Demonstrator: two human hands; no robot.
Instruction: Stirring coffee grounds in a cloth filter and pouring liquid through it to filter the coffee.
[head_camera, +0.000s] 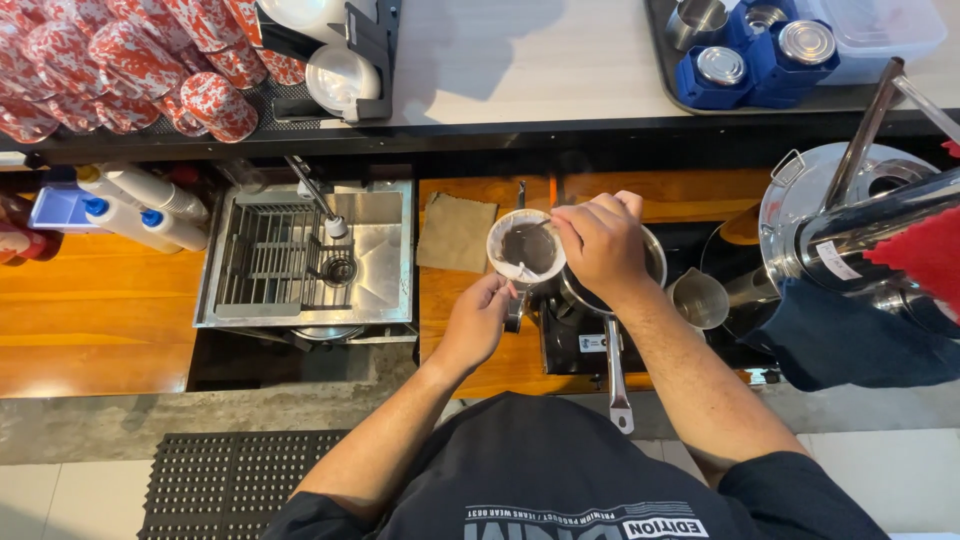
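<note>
Over the wooden surface (470, 335), just right of the steel sink (305, 255), left hand (478, 322) grips the handle of a cloth strainer (527, 246); fingers closed round the handle, which is mostly hidden under the hand. Strainer ring sits up and away from that hand, dark wet contents showing inside the white cloth. Its long axis runs from the handle near the body out to the ring, so the open mouth points up at the camera and the ring end points away toward the back shelf. Right hand (600, 245) is just beside the ring on its right, fingers closed in a pinch at the rim; cannot tell what they pinch, maybe a thin tool or the cloth edge. Right hand is nearer the ring, left nearer the handle. Below the right hand, a saucepan (655, 265) on a small black burner (575, 335), its long handle pointing back toward the body. Small steel pitcher (699, 298) stands just right of the pan. Brown cloth (456, 232) lies flat left of the strainer.
</note>
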